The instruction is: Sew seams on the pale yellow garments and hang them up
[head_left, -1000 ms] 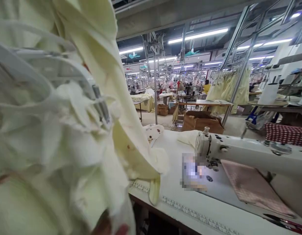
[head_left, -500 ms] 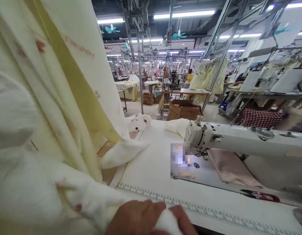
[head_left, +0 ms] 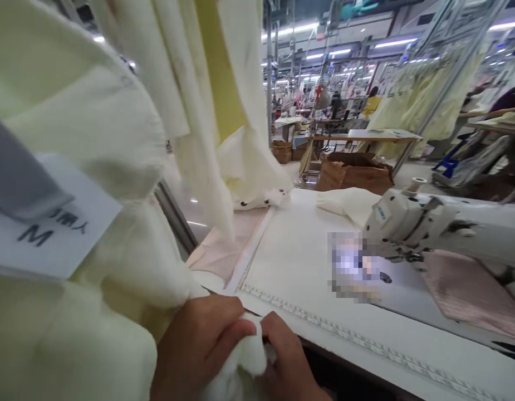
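Observation:
My left hand (head_left: 202, 340) is closed on a fold of pale yellow fabric (head_left: 249, 348), its thumb pressed on top. Close beside it, my right hand (head_left: 284, 356) pinches the same fabric from the right. Both hands are low in the head view, at the table's front edge. More of the pale yellow cloth (head_left: 136, 328) rises in bulky folds on the left. A white label (head_left: 52, 223) marked "M" hangs there, close to the camera. The lower part of the fabric between my hands runs out of view.
A white sewing machine (head_left: 441, 228) stands on the table at the right, with pinkish cloth (head_left: 470, 289) under its arm. A printed ruler strip (head_left: 344, 331) lines the front edge. Pale garments (head_left: 224, 100) hang at the left. A cardboard box (head_left: 353, 172) stands behind.
The view has swung left, so the machine appears farther right. The label has come into sight. My right hand now shows more fully beside my left, both gripping the fabric.

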The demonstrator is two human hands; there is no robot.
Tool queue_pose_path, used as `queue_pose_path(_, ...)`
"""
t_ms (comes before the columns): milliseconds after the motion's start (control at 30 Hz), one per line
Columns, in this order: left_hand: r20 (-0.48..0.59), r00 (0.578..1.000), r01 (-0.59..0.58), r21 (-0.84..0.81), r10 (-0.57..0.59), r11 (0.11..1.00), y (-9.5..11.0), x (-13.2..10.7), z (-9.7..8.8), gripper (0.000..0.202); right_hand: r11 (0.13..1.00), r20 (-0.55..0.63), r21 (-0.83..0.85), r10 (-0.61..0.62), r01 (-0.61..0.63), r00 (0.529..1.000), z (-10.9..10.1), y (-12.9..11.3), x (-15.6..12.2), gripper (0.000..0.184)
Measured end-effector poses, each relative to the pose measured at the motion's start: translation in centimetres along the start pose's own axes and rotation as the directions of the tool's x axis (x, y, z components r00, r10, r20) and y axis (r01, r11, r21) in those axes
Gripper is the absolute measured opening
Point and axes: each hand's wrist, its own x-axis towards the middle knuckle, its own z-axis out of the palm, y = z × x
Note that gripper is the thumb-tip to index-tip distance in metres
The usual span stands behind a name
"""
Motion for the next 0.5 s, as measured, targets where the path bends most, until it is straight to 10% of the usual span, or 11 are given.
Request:
queue_pose_path(167,0.056,0.975,0.196,0.239,-0.215,0.951,-3.0,-0.3,-1.2,0.037,0.994,0.085,0.098,-0.047,0.038,0.995,-1.2,0.3,1.7,0.018)
queue_pose_path(333,0.085,0.995,-0.059,-0.006,0.059,0.998,-2.0,-0.6,1.5,0.036,0.973,0.025,0.201,0.109,-0.112,0.994,-2.9,-2.7,2.8,0.030)
queue_pose_path(500,-0.251,0.968,-0.071,-0.359,-0.023,0.930,1.3,1.8,2.2,0.024,0.856,0.168,0.430,0.235,-0.286,0.957,-4.6,-6.1,2.4,0.023)
